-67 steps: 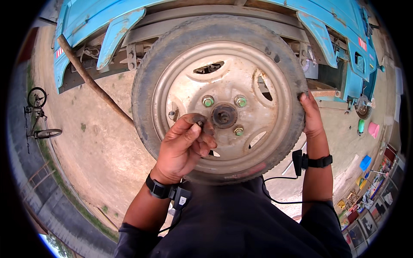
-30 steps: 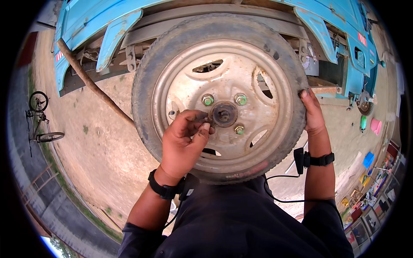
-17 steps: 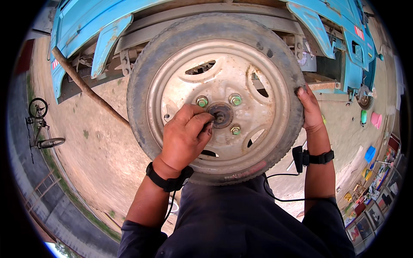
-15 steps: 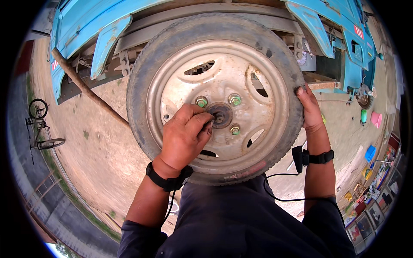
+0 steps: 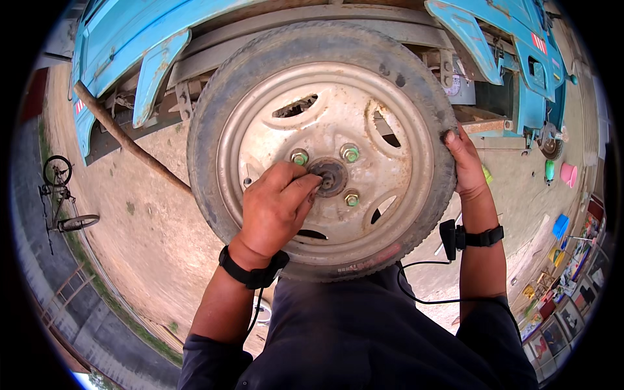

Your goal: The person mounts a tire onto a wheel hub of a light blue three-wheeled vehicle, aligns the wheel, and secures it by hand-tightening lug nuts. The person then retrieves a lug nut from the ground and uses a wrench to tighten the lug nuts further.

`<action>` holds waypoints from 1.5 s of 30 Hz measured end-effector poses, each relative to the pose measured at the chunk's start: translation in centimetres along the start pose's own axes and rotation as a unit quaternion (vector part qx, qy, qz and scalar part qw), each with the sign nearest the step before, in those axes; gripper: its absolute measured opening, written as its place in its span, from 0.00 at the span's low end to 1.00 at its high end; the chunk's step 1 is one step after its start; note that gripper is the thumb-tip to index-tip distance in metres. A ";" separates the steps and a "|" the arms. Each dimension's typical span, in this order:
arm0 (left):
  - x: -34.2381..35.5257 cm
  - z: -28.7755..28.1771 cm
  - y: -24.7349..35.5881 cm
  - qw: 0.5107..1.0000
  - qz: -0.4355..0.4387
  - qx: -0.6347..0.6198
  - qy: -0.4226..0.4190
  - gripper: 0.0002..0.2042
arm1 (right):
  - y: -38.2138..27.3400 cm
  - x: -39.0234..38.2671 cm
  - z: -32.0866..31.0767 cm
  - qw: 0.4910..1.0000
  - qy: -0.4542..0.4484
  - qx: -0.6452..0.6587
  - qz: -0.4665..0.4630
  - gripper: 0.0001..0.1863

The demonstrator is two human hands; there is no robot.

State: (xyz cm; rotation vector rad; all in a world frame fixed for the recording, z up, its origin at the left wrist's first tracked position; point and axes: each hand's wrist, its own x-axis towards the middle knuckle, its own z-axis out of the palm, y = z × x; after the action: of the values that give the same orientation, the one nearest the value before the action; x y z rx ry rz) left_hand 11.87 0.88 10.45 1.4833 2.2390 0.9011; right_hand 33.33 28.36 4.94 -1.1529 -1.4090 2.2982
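A truck wheel (image 5: 398, 174) with a worn black tyre (image 5: 221, 97) and a rusty pale rim fills the middle. Three nuts with green marks, such as the upper right one (image 5: 350, 153), surround the dark centre hub (image 5: 333, 175). My left hand (image 5: 276, 205) is closed in a pinch just left of and below the hub, palm toward the wheel; its fingers hide what they hold. At the tyre's right side my right hand (image 5: 465, 162) grips the tread, thumb on the sidewall.
A blue truck body (image 5: 130, 32) spans the top. A wooden pole (image 5: 133, 143) slants at left. A bicycle (image 5: 62, 198) is on the far left. Pink (image 5: 567, 174) and blue (image 5: 560, 225) containers and assorted clutter lie at right on the ground (image 5: 143, 240).
My left hand has turned back outward and moved up toward the hub; the small dark piece earlier visible in its fingertips is now hidden. The wheel appears slightly further left, with the whole view.
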 end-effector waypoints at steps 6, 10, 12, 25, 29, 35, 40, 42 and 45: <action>-0.4 0.0 -0.4 0.999 0.023 0.022 0.007 0.15 | -0.4 -0.1 0.4 1.000 0.003 -0.001 0.006 0.39; -1.0 -0.1 -0.5 0.999 -0.017 -0.017 0.026 0.12 | -0.4 -0.1 0.4 1.000 0.003 -0.001 0.007 0.39; -1.4 -0.3 -0.2 0.993 -0.070 -0.076 0.053 0.11 | -0.3 -0.2 0.2 1.000 0.010 0.004 0.013 0.38; -2.1 -1.6 1.6 0.673 -0.314 -0.649 0.163 0.06 | 0.3 -0.1 -0.3 1.000 0.010 0.000 0.001 0.34; -2.1 -1.6 1.4 0.668 -0.310 -0.658 0.155 0.05 | 0.3 -0.1 -0.3 1.000 0.004 0.001 0.000 0.35; -2.0 -1.4 1.5 0.680 -0.318 -0.640 0.163 0.07 | 0.5 0.0 -0.5 1.000 0.008 -0.003 0.000 0.35; -2.6 -1.2 1.1 0.701 -0.306 -0.627 0.147 0.12 | 0.4 -0.1 -0.4 1.000 0.010 -0.002 0.004 0.35; -2.7 -1.1 1.1 0.700 -0.309 -0.628 0.144 0.12 | 0.3 -0.1 -0.3 1.000 0.017 -0.009 0.004 0.34; -2.6 -1.2 1.1 0.698 -0.304 -0.635 0.133 0.11 | 0.2 -0.2 -0.2 1.000 0.019 -0.013 0.005 0.34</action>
State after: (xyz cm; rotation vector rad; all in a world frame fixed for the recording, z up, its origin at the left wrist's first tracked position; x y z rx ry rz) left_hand 13.06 -1.62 11.81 -0.0391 1.3070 1.8418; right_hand 33.62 28.29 4.79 -1.2076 -1.4259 2.2598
